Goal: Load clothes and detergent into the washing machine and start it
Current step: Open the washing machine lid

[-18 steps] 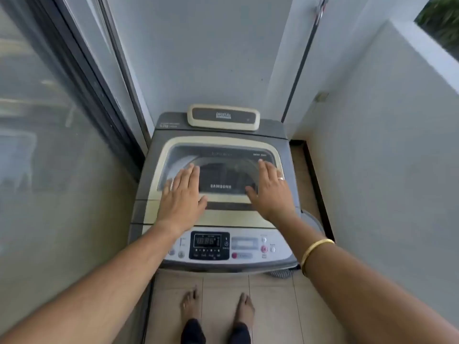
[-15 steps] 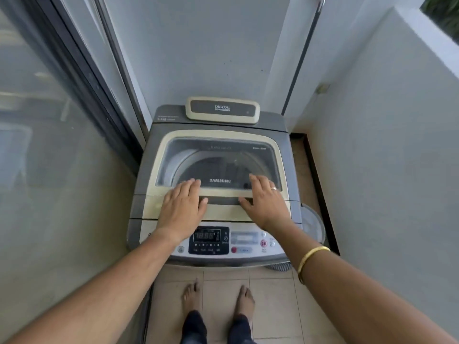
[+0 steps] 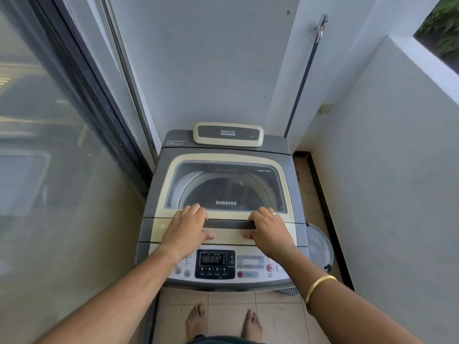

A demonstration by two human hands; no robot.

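Note:
A grey and cream top-loading washing machine (image 3: 273, 142) stands in a narrow balcony corner. Its glass lid (image 3: 223, 158) lies flat and closed. Dark clothes (image 3: 233, 191) show dimly through the glass, inside the drum. My left hand (image 3: 186, 229) and my right hand (image 3: 270, 232) rest palm-down on the lid's front edge. Their fingers are bent over the cream frame and the thumbs lie on the strip below the dark handle groove. Neither hand holds anything. The control panel (image 3: 213, 263) shows a lit display. No detergent container is in view.
A glass sliding door (image 3: 49, 170) runs close along the left. A white wall (image 3: 385, 182) closes the right side, with a grey round tub (image 3: 319, 247) wedged beside the machine. A dark pipe (image 3: 303, 83) runs up the back corner. My bare feet (image 3: 223, 321) stand on tiles.
Both hands slid from the glass toward me onto the lid's front edge, and the fingers curled. The lid settled flat. The camera pulled back and tilted up.

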